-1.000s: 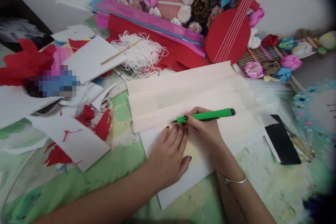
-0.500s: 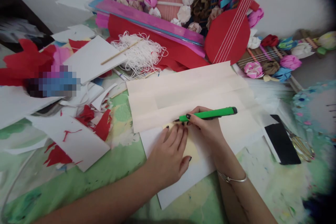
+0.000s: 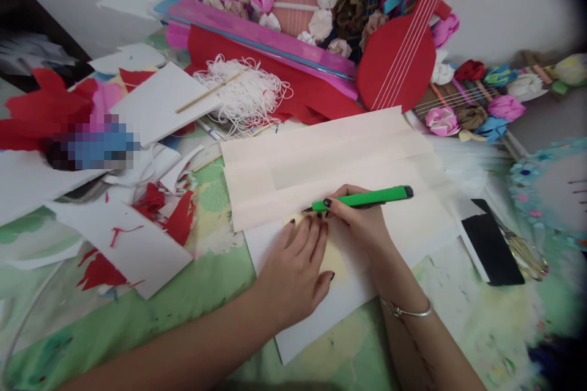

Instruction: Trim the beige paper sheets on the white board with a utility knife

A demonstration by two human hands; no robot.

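Note:
My right hand (image 3: 360, 217) grips a green utility knife (image 3: 367, 198) like a pencil. Its dark, narrow tip touches down near the lower edge of a large cream sheet (image 3: 316, 165), just beyond my left fingertips. My left hand (image 3: 298, 269) lies flat with its fingers stretched forward, pressing on a pale yellow piece (image 3: 337, 266). That piece rests on white paper (image 3: 298, 342) and is partly covered by both hands.
Red and white scraps (image 3: 137, 244) lie on the left. White string (image 3: 247, 95) and a thin stick (image 3: 208, 93) are behind. A red paper instrument (image 3: 397, 67) leans at the back. Right are a black rectangular item (image 3: 493, 250) and scissors (image 3: 529, 256). A green-patterned cloth (image 3: 220, 317) covers the table.
Hardly anything differs. Both hands and the green utility knife stay in nearly the same place, and the view has shifted very slightly.

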